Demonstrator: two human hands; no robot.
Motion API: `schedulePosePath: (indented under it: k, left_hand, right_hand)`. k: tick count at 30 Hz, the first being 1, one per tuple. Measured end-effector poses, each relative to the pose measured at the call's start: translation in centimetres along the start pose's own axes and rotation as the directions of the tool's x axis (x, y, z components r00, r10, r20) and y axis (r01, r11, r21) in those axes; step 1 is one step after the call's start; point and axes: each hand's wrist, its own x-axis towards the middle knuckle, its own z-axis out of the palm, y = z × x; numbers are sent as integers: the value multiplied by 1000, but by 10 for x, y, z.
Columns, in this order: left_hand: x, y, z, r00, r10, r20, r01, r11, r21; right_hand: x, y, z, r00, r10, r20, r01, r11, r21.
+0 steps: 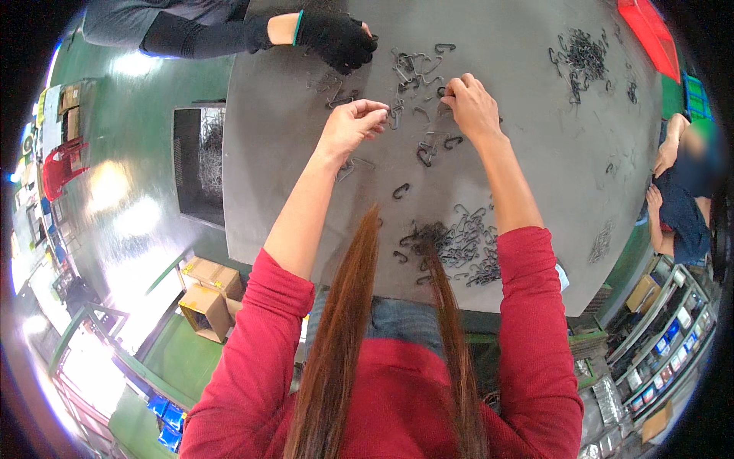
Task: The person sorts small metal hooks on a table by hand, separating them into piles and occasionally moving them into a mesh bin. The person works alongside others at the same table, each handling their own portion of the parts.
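Note:
My left hand (353, 131) is over the grey table with thumb and forefinger pinched together. A small metal hook (396, 115) shows at those fingertips. Across from it, my right hand (472, 109) has its fingers closed at a small black hook (441, 92), partly hidden by the fingertips. Between and beyond my hands lies a loose cluster of bent metal hooks (413, 69). A few black hooks (425, 156) are scattered nearer to me, and one single hook (401, 190) lies apart. Close to my body is a larger heap of hooks (466, 241).
A co-worker's black-gloved hand (336, 42) reaches over the table's far left. Another heap of dark hooks (585, 55) lies far right, near a red bin (650, 38). Another person's hand (668, 149) shows at the right edge. Cardboard boxes (208, 310) stand left of the table (306, 206).

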Motion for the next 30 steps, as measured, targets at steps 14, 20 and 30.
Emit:
schedulePosePath:
  k: [14, 20, 30]
  left_hand:
    - [-5, -23, 43, 695, 695, -187, -271, 494, 826]
    - [8, -29, 40, 729, 665, -162, -255, 484, 837]
    - [-36, -13, 42, 860, 415, -299, -294, 879, 374]
  right_hand:
    - [27, 24, -19, 973, 85, 214, -209, -66, 976]
    - [85, 14, -11, 977, 203, -58, -194, 972, 134]
    - [-43, 45, -24, 949, 146, 279, -265, 850, 456]
